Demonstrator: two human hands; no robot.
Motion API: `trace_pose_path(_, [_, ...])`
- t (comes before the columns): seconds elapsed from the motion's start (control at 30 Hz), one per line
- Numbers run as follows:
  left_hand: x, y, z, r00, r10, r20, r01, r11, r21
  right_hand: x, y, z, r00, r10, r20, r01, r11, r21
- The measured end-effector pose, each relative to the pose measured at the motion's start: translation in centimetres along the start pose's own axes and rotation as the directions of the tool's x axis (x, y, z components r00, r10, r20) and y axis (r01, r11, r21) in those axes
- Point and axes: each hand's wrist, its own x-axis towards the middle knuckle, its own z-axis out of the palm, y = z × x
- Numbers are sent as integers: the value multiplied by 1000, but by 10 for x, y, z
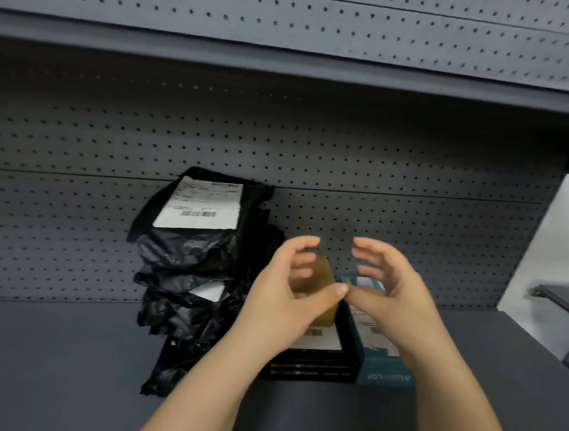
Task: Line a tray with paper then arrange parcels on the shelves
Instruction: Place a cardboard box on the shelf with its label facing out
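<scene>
A dark grey shelf (pixel 58 350) holds several parcels. Black plastic mailer bags (pixel 190 251) with white labels lean stacked against the pegboard back. Right of them lie flat black boxes (pixel 311 365) with a white label on top, and a teal box (pixel 380 364) beside them. A small brown cardboard parcel (pixel 319 276) sits on the black boxes. My left hand (pixel 290 295) hovers just in front of the brown parcel with curled, spread fingers. My right hand (pixel 393 290) is over the teal box, fingers apart. Both thumbs nearly touch. Neither hand clearly grips anything.
A perforated pegboard (pixel 415 199) backs the shelf, and another shelf (pixel 289 61) hangs overhead. The shelf's bare surface stretches left and right of the parcels. At the far right, a second dark shelf unit (pixel 568 302) stands against a white wall.
</scene>
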Motion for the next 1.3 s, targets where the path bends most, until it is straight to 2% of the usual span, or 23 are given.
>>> trace_pose_path(0.23, [-32,27,-66,999,48,-19,-48,999,-18,-27,-59,51,998,-61,5,61,998,16])
trace_pose_path(0.4, [-72,22,-125,998,32,-57,-32,999,-14,-59,-86,104,997,-77,26,77,997,22])
trace_pose_path(0.67, [-160,-2,-292,971,-44,-235,58,997,52,-112,-136,258,978,-99,182,80,991,109])
trace_pose_path(0.83, [-236,-23,-412,904,-84,-419,143,983,112,-145,-163,384,945,-144,295,90,978,189])
trace_pose_path(0.97, [-301,-34,-505,818,-122,-561,242,959,145,-168,-193,486,877,-186,442,82,966,244])
trace_pose_path(1.13, [-352,-35,-597,748,-126,-652,339,916,213,-182,-230,589,807,-210,552,66,961,270])
trace_pose_path(1.3, [-368,-47,-673,672,-176,-719,390,910,141,-184,-254,683,735,-229,639,45,956,291])
